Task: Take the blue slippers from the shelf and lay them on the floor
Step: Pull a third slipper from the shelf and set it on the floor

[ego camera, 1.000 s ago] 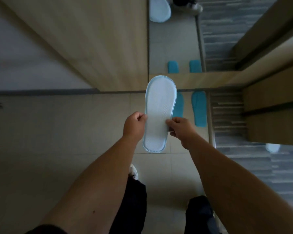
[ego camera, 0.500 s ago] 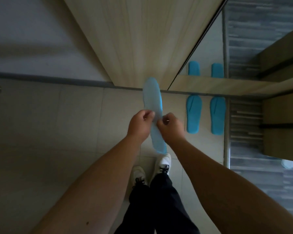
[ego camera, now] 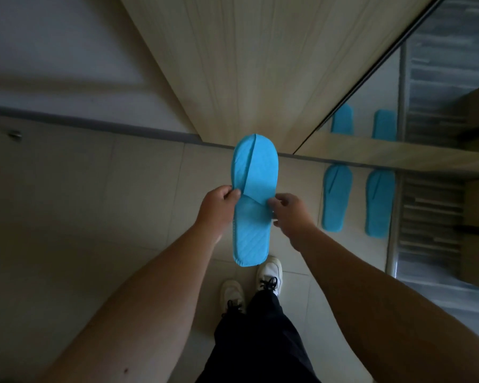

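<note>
While it hangs in the air above the tiled floor (ego camera: 94, 217), the blue slipper (ego camera: 252, 200) faces up, toe pointing away, with its flat strap folded over the front. The left hand (ego camera: 215, 210) pinches its left edge at mid-length, and the right hand (ego camera: 289, 214) pinches the right edge. Below its heel stand two white sneakers (ego camera: 268, 272). Two more blue slippers (ego camera: 336, 197) lie side by side on the floor to the right, apparently mirrored in a glossy panel (ego camera: 365, 106) behind them.

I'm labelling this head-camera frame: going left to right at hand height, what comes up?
Left hand → flat blue fabric slipper held up → right hand → two blue slippers on the tiled floor, first, then.
</note>
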### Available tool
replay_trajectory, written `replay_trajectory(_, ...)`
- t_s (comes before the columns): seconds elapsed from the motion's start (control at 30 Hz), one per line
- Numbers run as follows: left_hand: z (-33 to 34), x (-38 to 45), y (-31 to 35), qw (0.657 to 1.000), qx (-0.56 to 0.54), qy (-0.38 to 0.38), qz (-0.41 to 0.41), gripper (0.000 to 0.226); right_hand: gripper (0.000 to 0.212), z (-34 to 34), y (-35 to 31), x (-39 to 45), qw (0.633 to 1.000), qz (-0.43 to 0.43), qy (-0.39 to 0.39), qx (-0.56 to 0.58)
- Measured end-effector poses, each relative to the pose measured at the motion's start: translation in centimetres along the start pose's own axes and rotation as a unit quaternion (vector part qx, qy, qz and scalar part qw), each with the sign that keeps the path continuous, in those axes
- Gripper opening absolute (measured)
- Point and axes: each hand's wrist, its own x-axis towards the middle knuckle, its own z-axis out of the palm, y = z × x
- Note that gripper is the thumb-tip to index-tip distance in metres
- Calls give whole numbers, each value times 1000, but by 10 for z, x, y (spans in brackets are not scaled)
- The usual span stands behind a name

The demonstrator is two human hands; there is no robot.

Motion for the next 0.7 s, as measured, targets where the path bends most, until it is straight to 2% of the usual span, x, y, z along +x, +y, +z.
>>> replay_trajectory(0.07,-4,9,1,1000,-21,10,-16,33,17,1,-7,12,999,11,-22,37)
replay_trajectory(0.13,-7,19,1,999,-33,27,-25,35,10,5,-10,23,998,7,-26,56)
replay_trajectory(0.37,-12,69,-33,994,34,102,-18,22,10,44,6,68,998,21,-25,53)
replay_trajectory(0.7,4,195,-124,989,118,80,43,22,20,119,68,189,997,18,66,43)
